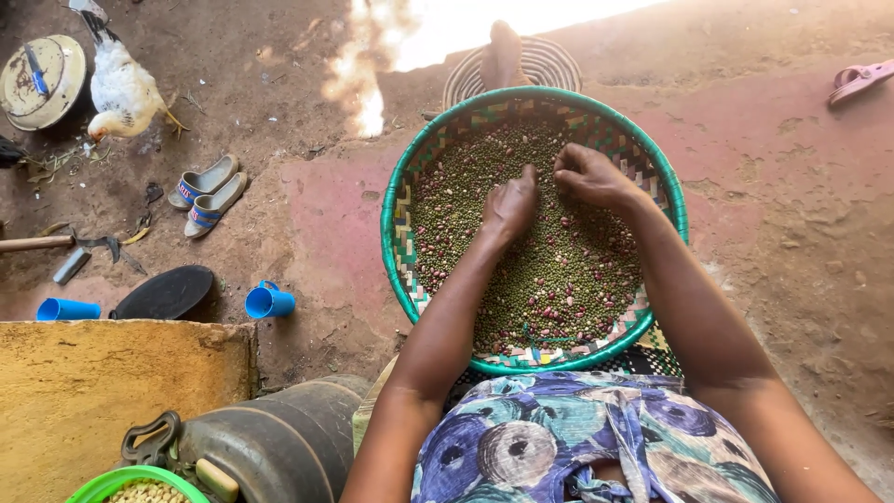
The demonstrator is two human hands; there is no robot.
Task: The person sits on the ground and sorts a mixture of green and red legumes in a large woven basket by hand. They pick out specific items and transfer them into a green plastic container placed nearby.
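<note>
Left hand (510,207) flat on beans (559,279), right hand (589,177) curled, perhaps pinching some (grip unclear), green-rimmed woven basket (396,251).

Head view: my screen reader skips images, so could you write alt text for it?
Both hands, left hand and right hand, rest in mixed beans filling a green-rimmed woven basket on the person's lap. A white chicken, sandals and blue cup sit on the dirt floor.

Bare earth floor (792,214), reddish patch mid. Strong sun glare (447,28) at top edge. Yellowish mud ledge (102,391) bottom-left corner. White hen (121,88) and sandals (207,194) upper left.
</note>
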